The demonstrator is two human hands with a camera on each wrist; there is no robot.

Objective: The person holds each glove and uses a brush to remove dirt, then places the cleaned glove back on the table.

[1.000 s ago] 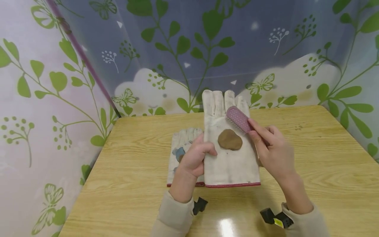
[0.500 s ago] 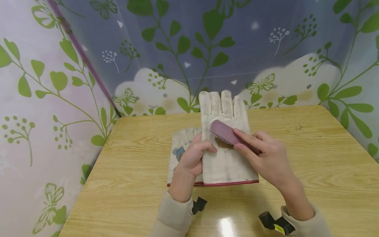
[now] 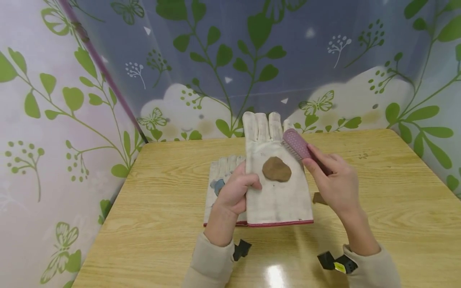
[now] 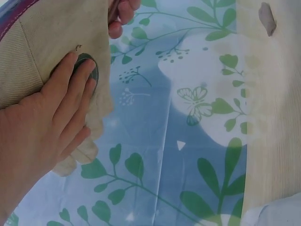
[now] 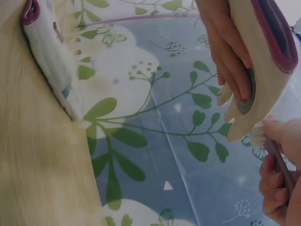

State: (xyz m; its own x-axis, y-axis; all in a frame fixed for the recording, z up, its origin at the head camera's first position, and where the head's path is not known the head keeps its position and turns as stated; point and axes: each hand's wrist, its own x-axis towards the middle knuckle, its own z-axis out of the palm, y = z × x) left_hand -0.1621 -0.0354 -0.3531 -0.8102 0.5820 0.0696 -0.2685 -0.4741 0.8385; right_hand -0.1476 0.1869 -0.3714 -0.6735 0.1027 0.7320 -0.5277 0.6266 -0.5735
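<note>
My left hand holds up a white work glove with a red hem. The thumb lies on its front; in the left wrist view the fingers spread over the back, across a dark green round patch. A brown patch sits on the glove's front. My right hand grips a pink dotted brush, bristles turned toward the glove near its finger bases. Whether the bristles touch the cloth, I cannot tell.
A second white glove with a blue patch lies on the wooden table, left of the held one. A small brown piece lies on the table, partly behind my right hand. A leaf-patterned curtain rises behind the table.
The brush swept down and left over the brown patch, then came back up and right, uncovering it. The held glove shifted slightly left. My left hand kept its hold.
</note>
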